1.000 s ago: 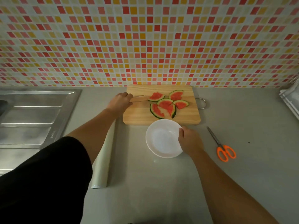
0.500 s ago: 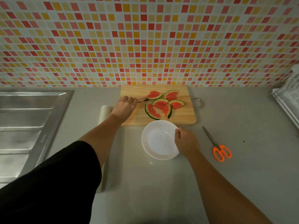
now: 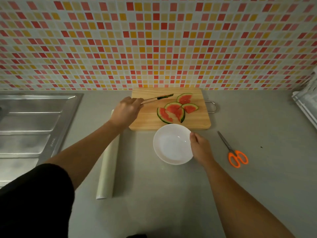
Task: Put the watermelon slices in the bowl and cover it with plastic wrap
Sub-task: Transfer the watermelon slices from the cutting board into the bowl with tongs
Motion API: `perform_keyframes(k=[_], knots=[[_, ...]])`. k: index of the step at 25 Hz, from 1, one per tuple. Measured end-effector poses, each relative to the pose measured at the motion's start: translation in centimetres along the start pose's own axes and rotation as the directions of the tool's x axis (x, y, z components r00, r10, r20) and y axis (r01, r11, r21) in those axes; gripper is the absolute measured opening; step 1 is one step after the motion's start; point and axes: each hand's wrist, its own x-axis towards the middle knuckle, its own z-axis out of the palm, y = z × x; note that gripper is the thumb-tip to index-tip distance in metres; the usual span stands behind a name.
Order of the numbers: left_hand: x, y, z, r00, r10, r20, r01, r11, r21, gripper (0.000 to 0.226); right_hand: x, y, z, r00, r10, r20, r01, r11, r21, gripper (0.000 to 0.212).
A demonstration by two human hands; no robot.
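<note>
A wooden cutting board (image 3: 147,121) lies against the tiled wall with several watermelon slices (image 3: 175,110) on it, red flesh up. My left hand (image 3: 127,110) grips thin wooden tongs (image 3: 149,100) that pinch one more slice (image 3: 165,96), which is turned on edge with its green rind showing, over the board's far left part. A white bowl (image 3: 169,146) with nothing in it stands on the counter just in front of the board. My right hand (image 3: 199,148) holds its right rim. A roll of plastic wrap (image 3: 108,169) lies left of the bowl, partly under my left forearm.
Orange-handled scissors (image 3: 233,152) lie on the counter right of the bowl. A steel sink drainboard (image 3: 34,127) fills the left side. A white rack (image 3: 307,103) sits at the far right edge. A metal handle (image 3: 211,107) sticks out of the board's right side.
The tongs have closed on the far-left slice and tipped it up on edge. My right hand has stayed on the bowl's rim.
</note>
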Motion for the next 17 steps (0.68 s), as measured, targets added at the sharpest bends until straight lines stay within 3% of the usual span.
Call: perform_keyframes(k=[6, 11, 17], knots=[[-5.9, 1.9, -4.5, 0.984, 0.178, -0.025, -0.179, 0.972, -0.149, 0.023, -0.1, -0.4, -0.1, 1.0, 0.027, 0.009, -0.027, 1.0, 0.004, 0.036], [-6.7, 3.6, -4.4, 0.893, 0.427, 0.141, -0.415, 0.904, -0.104, 0.015, 0.0, -0.2, 0.0, 1.0, 0.009, 0.001, -0.009, 0.999, -0.047, 0.036], [-5.7, 5.1, -4.7, 0.886, 0.275, 0.373, -0.225, 0.959, -0.173, 0.03, 0.2, -0.1, 0.0, 1.0, 0.002, 0.013, -0.001, 0.998, -0.064, 0.034]])
